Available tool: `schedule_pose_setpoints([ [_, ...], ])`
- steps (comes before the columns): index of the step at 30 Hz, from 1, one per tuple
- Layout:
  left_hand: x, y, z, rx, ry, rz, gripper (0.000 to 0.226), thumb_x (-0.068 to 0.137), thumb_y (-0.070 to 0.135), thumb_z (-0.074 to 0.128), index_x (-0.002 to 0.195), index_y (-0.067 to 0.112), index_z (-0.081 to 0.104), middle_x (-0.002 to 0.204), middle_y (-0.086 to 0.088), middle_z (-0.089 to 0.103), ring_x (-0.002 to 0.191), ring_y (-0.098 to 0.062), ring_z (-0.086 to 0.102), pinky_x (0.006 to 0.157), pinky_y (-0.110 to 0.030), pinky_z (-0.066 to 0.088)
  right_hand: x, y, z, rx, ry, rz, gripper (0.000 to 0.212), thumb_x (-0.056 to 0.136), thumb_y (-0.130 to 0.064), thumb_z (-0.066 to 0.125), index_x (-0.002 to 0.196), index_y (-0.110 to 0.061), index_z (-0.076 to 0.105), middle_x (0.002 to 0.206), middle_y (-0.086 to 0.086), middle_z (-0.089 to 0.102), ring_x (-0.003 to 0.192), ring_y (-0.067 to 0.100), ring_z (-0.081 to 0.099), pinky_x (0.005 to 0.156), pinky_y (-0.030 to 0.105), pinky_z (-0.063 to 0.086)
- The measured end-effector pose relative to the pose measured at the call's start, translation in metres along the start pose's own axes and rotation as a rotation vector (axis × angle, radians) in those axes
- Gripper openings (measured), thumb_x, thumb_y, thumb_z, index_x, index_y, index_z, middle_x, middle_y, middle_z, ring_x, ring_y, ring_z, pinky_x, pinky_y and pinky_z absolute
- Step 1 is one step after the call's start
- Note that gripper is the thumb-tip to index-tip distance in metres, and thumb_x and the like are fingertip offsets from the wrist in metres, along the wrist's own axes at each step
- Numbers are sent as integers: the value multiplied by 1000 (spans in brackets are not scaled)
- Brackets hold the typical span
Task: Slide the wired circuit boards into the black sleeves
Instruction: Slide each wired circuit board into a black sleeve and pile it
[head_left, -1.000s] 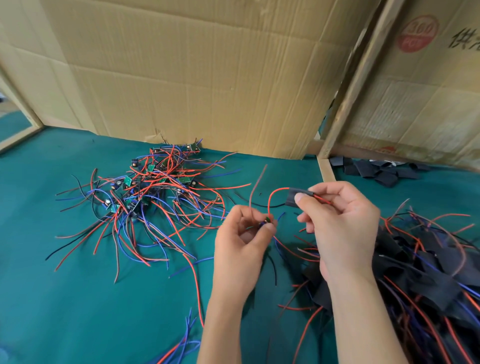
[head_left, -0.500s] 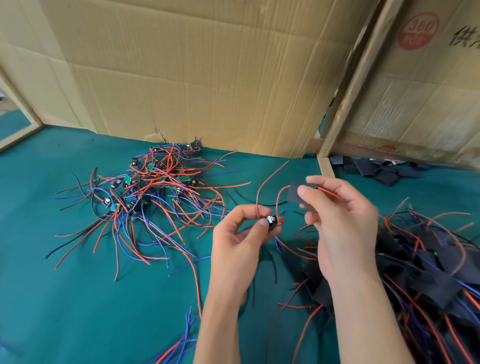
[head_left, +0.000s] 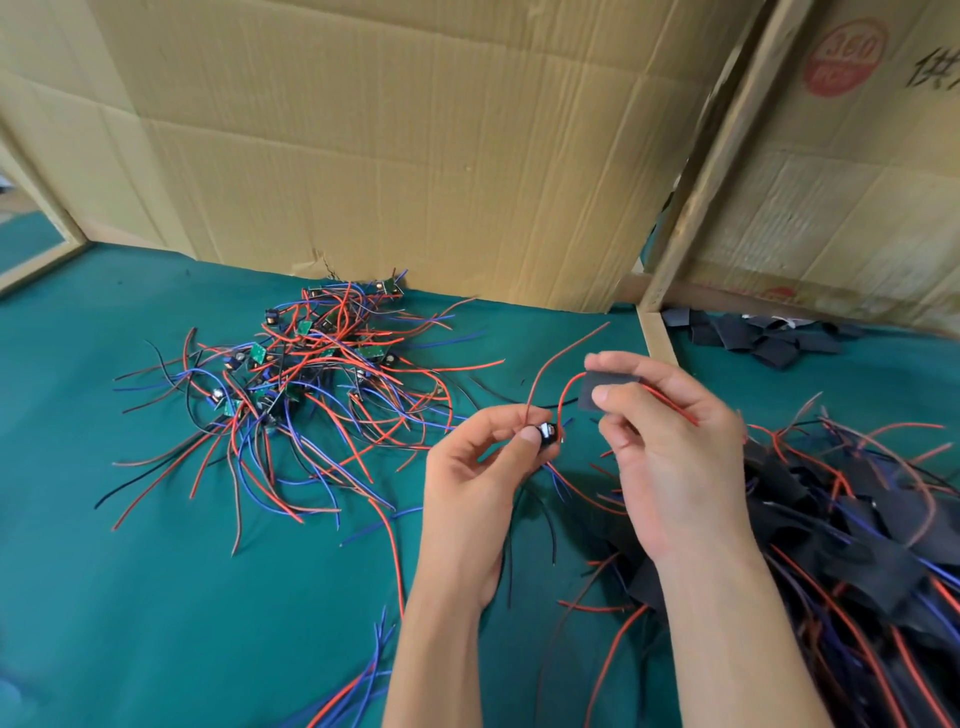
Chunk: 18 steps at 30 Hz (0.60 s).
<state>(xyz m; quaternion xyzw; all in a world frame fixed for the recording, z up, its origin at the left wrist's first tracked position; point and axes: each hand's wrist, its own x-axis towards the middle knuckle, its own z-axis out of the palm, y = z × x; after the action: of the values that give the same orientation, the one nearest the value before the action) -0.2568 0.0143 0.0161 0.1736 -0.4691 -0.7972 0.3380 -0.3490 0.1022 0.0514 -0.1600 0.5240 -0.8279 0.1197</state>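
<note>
Over the green mat (head_left: 156, 597), L hand (head_left: 467, 488) pinches board (head_left: 545, 432); R hand (head_left: 670, 447) pinches sleeve (head_left: 602, 387). Red wire (head_left: 563, 395) runs thru sleeve, prob. guiding board in.

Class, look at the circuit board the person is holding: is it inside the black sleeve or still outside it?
Outside. The left hand pinches the circuit board bare, apart from the black sleeve in the right hand; only a red wire enters it.

Green cloth tabletop (head_left: 156, 597), creased cardboard wall (head_left: 389, 156) behind, wooden divider strip (head_left: 660, 338)
</note>
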Motion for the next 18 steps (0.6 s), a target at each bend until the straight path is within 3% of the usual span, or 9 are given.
schedule_pose_setpoints([
  [3,-1,2,0,-22,-49,-30,15,85,1,67,84,10,79,90,-15,71,82,-19,69,79,-25,57,0,0,1,52,24,-2,29,81,16,63,83,-9,80,81,9,70,58,8,45,52,17,35],
  [8,-2,4,0,-2,-91,-58,30,93,-7,59,82,12,80,86,-10,73,74,-17,67,69,-20,54,0,-1,2,92,31,17,21,84,14,64,95,0,75,92,12,75,59,11,48,51,19,36],
  [13,0,3,0,-15,-14,-30,27,92,-6,61,81,11,78,88,-13,72,80,-18,68,73,-21,56,-1,-1,-7,-133,-163,45,22,76,3,77,94,-9,80,90,8,72,74,19,49,61,24,37],
  [16,1,3,-1,-51,41,-17,21,91,-6,63,83,8,76,88,-13,73,81,-16,71,75,-22,57,-1,-4,-12,-184,-262,77,37,65,-16,84,102,-13,80,101,7,77,84,19,61,72,27,45],
  [18,1,3,-2,-81,63,-14,17,90,-5,64,84,6,75,89,-13,73,81,-17,71,75,-22,57,-1,-5,-14,-193,-291,76,44,62,-15,87,106,-12,79,105,8,77,89,18,65,78,27,48],
])
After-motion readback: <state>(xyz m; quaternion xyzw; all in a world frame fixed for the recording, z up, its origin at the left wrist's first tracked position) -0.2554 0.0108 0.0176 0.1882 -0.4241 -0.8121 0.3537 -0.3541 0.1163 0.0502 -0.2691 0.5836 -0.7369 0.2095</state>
